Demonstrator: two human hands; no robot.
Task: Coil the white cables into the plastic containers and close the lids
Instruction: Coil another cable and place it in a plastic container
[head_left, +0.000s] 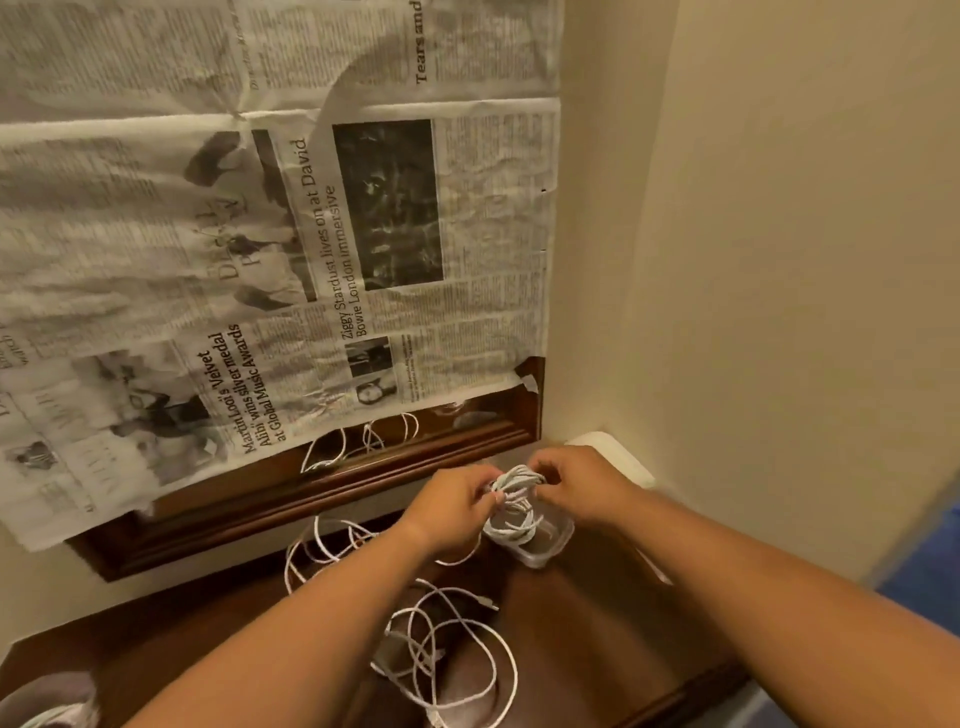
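Note:
A bundle of white cable (514, 493) is held between my left hand (452, 506) and my right hand (576, 486), both shut on it. The bundle hangs just above a small clear plastic container (540, 545) on the dark wooden tabletop (597, 623), and its lower loops dip into the container. A loose white cable (452, 660) lies in open loops on the wood nearer to me. More loose cable (322, 551) trails to the left of my left wrist.
A mirror with a dark wooden frame (363, 473) stands behind the table, covered with newspaper (260, 234); cable loops reflect at its lower edge. A white lid-like object (613, 457) rests at the wall corner. Another container (47, 701) shows at the bottom left.

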